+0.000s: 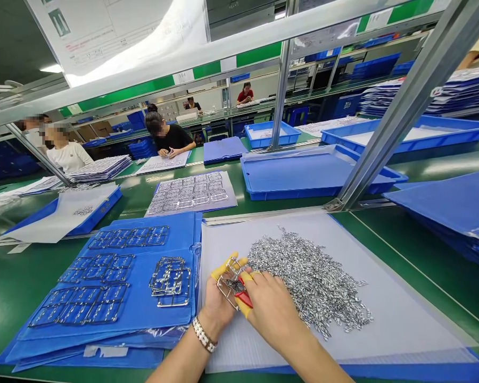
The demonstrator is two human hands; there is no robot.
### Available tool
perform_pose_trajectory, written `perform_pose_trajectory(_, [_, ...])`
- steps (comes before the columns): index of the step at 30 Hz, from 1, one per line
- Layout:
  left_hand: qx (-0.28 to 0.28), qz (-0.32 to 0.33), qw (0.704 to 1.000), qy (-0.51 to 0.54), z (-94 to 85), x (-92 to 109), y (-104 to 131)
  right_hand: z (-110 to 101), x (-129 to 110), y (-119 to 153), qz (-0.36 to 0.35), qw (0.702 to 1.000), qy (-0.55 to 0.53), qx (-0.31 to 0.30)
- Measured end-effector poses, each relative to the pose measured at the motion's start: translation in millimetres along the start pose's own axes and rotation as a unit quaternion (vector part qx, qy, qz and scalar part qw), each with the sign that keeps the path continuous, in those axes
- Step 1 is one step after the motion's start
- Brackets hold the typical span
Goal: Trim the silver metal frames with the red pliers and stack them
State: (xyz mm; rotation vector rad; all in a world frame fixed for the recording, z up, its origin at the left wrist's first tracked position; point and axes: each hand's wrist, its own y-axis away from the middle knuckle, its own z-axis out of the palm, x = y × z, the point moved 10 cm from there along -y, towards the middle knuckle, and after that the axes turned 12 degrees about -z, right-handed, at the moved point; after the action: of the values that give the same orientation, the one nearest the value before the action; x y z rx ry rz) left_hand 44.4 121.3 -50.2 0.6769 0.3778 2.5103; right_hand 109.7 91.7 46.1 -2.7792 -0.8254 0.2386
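Observation:
My left hand [219, 295], with yellow finger covers and a bracelet at the wrist, is closed on a small rectangular metal frame [224, 290]. My right hand [265, 303], also with yellow finger covers, grips red-handled pliers [239, 289]. The dark jaws of the pliers lie at the metal frame; whether they bite on it I cannot tell. Just right of my hands a large heap of small shiny metal pieces [303, 271] spreads over a white sheet [383, 330]. On the left, a few stacked metal frames [170, 282] rest on a blue plastic board [143, 314].
More metal frames [80, 304] lie in rows on the blue board. Beyond stand a blue tray [295, 175] and a white board with frames [191, 192]. A slanting metal post [383, 138] rises at the right, near stacked blue sheets [455, 207]. A co-worker [167, 135] sits opposite.

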Motion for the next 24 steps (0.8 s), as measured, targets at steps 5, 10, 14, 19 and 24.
perform_pose_trajectory(5, [0.005,0.019,1.000,-0.014,3.1,6.2,2.5,-2.3,2.4,-1.3,0.010,1.000,-0.005,-0.014])
perform_pose_trajectory(10, [0.011,0.019,1.000,-0.008,3.0,5.7,4.9,2.2,4.3,-1.5,0.010,0.999,-0.014,-0.036])
perform_pose_trajectory(14, [0.013,0.026,1.000,-0.013,-1.3,5.3,3.0,5.8,5.5,-2.8,0.011,0.999,-0.023,-0.046])
perform_pose_trajectory(19, [0.024,0.033,0.999,-0.030,-4.6,5.8,2.7,7.7,4.5,-2.9,0.012,0.998,-0.023,-0.064])
perform_pose_trajectory(24, [0.038,0.024,0.998,-0.039,-4.5,5.7,6.1,10.5,3.7,-0.6,0.012,0.997,-0.004,-0.080])
